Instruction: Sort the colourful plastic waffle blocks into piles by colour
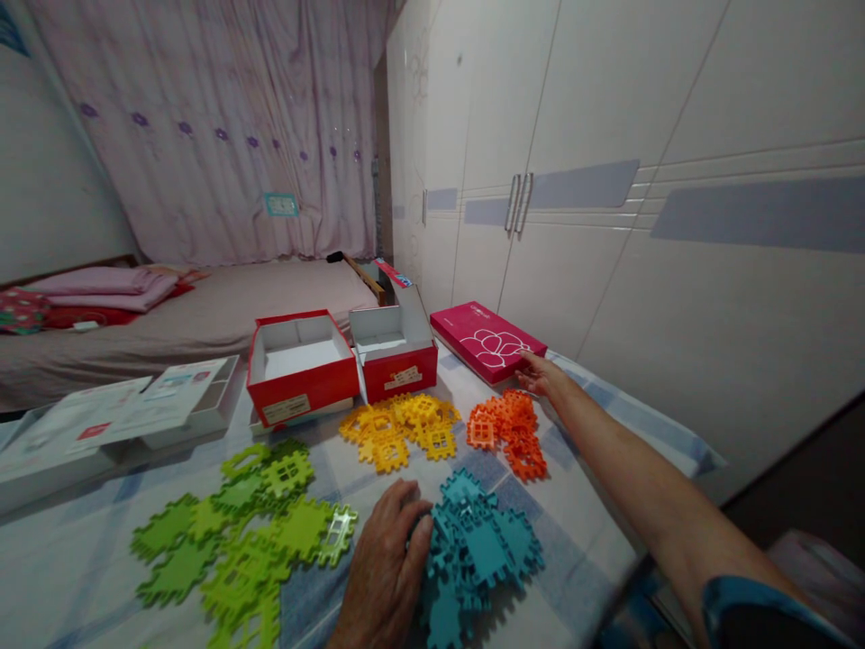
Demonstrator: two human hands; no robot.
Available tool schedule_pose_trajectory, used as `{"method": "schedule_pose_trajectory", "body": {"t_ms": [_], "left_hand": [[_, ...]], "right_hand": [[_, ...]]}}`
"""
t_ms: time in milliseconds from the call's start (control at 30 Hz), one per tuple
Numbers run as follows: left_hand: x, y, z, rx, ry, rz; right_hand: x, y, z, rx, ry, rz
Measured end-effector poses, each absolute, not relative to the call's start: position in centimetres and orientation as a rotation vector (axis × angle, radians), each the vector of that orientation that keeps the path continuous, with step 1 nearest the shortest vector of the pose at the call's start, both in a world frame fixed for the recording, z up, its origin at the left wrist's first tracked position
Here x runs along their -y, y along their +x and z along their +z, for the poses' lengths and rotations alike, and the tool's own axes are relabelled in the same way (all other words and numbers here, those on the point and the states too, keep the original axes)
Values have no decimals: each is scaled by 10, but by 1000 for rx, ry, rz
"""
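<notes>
In the head view, the right hand point(540, 374), outstretched, meets the near corner of a magenta box point(483, 340) lying beyond orange pieces point(508, 429); whether it grips cannot be told. The left hand point(390, 561) bends palm-down beside blue pieces point(481, 545), its grip hidden from view.

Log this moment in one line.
left hand: beside teal pieces | right hand: at magenta box corner | orange pieces: piled nearby
</notes>
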State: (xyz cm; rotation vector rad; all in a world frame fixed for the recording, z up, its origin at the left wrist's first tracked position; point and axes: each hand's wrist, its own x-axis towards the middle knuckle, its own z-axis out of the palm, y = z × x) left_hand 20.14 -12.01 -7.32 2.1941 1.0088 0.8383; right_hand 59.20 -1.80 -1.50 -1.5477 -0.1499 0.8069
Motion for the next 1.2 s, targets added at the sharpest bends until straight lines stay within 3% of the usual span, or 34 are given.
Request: {"method": "schedule_pose_trajectory", "body": {"t_ms": [1200], "left_hand": [[121,200,-71,-1027,2258,757]], "right_hand": [[8,595,4,235,-1550,802]]}}
